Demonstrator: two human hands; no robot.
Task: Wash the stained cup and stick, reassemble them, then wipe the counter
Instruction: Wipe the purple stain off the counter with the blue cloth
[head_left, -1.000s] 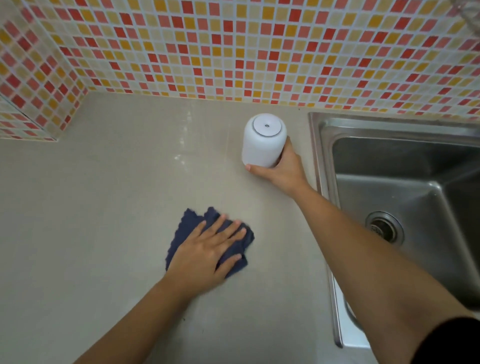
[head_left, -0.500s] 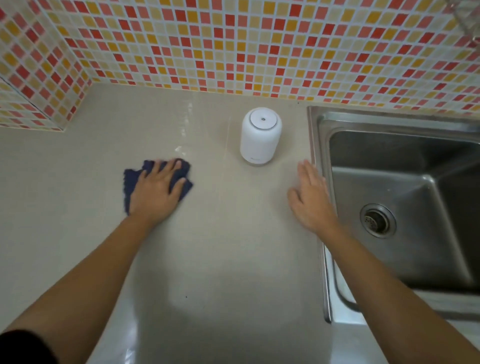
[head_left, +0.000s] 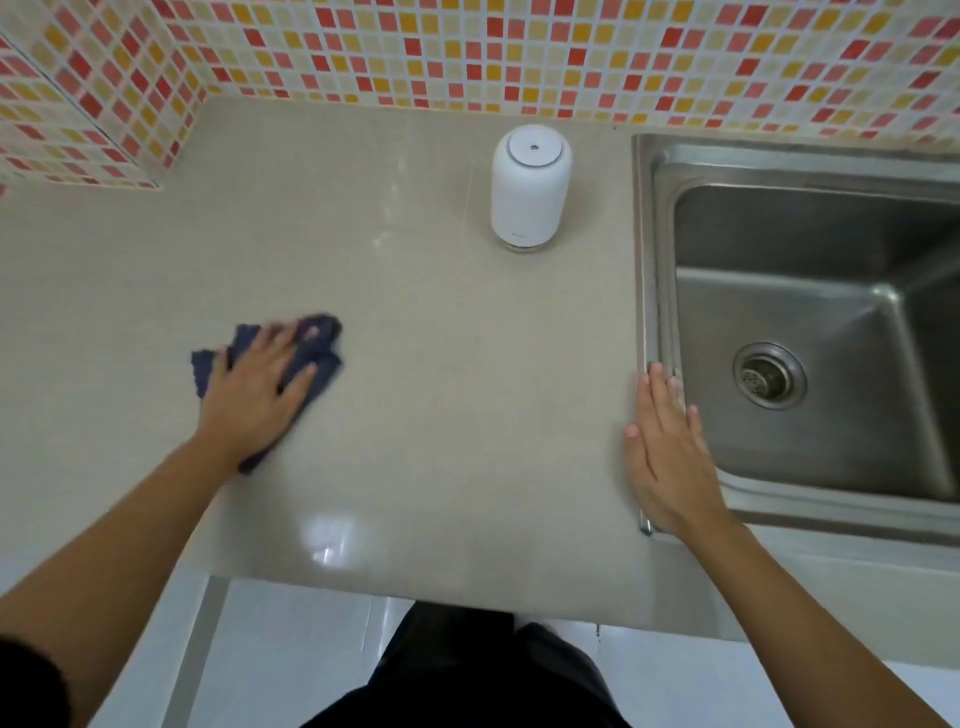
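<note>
My left hand (head_left: 257, 387) lay flat on the dark blue cloth (head_left: 311, 358), palm down and fingers spread, pressing it against the beige surface (head_left: 441, 415). That grip was released rather than clenched: the fingers lay across the cloth and did not curl around it. The cloth was bunched, with folds showing past my fingertips and a corner poking out under my wrist, and its edges were blurred.

My right hand (head_left: 667, 457) was also open, fingers straight and close together, and it held nothing. It sat at the right side of the surface, over the left rim of the steel sink (head_left: 644, 260), with the fingertips pointing toward the wall. Whether the palm touched the rim or hung just above it, I could not tell.

The white cup (head_left: 531, 189) stood upright near the back of the surface, just left of the sink and close to the tiled wall (head_left: 467, 52). Its rounded top carried a ringed disc with a small hole in the middle. It was well apart from both hands. The stick did not show from outside.

A bright patch of light reflected off the surface near its front edge, and below that edge my dark trousers (head_left: 467, 675) stood over a pale floor (head_left: 285, 649).
</note>
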